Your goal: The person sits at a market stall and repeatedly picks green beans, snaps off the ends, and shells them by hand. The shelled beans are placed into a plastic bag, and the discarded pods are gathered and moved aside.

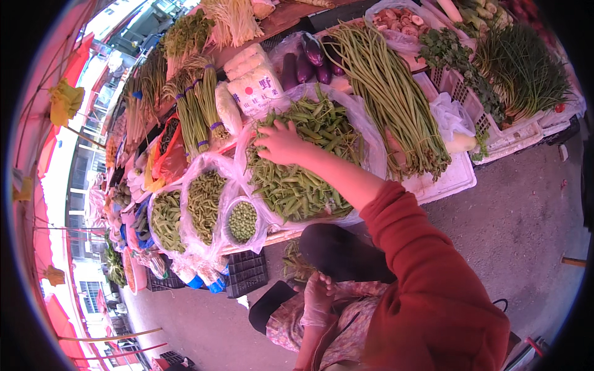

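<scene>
Left hand (317, 297): low, near the lap, fingers curled; whether it grips anything, cannot tell. Dark-clad knee (339, 247) just beyond it. Small heap of greenery (296, 263), beyond the left hand and beside the knee; kind unclear.

Shelled peas (242, 221), one round bowl: between the two hands in depth, left of both.

Green pods (303, 185), one large heap in a clear plastic bag: ahead of the left hand, under and around the right.

Right hand (281, 143): arm stretched out in a red sleeve (427, 247), palm down at the heap's far left part, fingers spread and unclenched; no pod plainly held.

Step in hand, by judgement: reaching into the pods to sort or gather. The next move would call for closing the fingers on chosen pods and lifting them clear of the loose bag edge (371, 139).

Smaller pods, two bags (206, 204) (166, 221): left of the right hand, crowding that side.

Long beans (396, 105), one thick bundle: right of the right hand, hemming the heap.

White printed pack (257, 93): just beyond the right hand, limiting forward reach.

Eggplants (304, 67): farther, ahead and slightly right.

Grass-like greens (523, 74): far right, well apart from both hands.
</scene>
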`<control>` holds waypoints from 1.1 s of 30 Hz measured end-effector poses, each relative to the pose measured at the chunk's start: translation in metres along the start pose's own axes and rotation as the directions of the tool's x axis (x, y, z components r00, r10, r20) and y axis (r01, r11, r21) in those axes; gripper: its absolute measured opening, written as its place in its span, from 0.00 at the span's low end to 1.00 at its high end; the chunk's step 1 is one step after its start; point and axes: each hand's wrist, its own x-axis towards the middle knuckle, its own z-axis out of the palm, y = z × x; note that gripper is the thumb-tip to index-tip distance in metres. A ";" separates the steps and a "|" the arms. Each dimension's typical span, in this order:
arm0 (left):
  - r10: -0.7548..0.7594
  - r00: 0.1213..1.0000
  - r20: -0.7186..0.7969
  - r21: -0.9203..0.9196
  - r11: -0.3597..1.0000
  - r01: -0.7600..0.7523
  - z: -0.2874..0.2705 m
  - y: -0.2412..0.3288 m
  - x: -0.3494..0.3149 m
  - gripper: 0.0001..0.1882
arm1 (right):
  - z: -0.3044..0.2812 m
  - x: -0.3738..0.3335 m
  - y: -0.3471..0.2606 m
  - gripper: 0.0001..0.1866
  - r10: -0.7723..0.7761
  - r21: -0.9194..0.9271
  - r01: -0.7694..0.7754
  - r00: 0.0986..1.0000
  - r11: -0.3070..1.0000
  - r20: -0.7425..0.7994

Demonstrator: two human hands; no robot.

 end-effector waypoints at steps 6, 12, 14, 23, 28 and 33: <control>0.059 0.997 -0.053 0.033 0.998 -0.057 0.007 -0.001 -0.003 0.13 | -0.054 0.019 0.087 0.09 0.173 -0.068 -0.201 0.940 0.977 -0.296; 0.050 0.999 -0.007 0.002 0.999 -0.050 0.007 -0.001 0.002 0.13 | -0.040 -0.007 0.140 0.11 0.305 -0.304 -0.337 0.940 0.891 -0.151; 0.079 0.994 -0.080 -0.010 0.997 -0.080 0.006 -0.001 0.002 0.12 | -0.032 -0.008 0.141 0.11 0.336 -0.326 -0.360 0.933 0.874 -0.130; 0.056 0.998 0.024 -0.026 0.998 -0.056 -0.001 0.001 0.003 0.12 | -0.048 -0.002 0.145 0.09 0.324 -0.260 -0.351 0.936 0.900 -0.140; 0.073 0.997 -0.012 0.013 0.997 -0.073 0.002 0.001 -0.001 0.12 | -0.077 -0.011 0.142 0.14 0.218 -0.186 -0.255 0.955 0.949 -0.199; 0.089 0.996 0.006 0.007 0.996 -0.089 0.009 0.000 -0.005 0.12 | -0.097 -0.009 0.142 0.13 0.263 0.168 -0.256 0.964 0.952 -0.022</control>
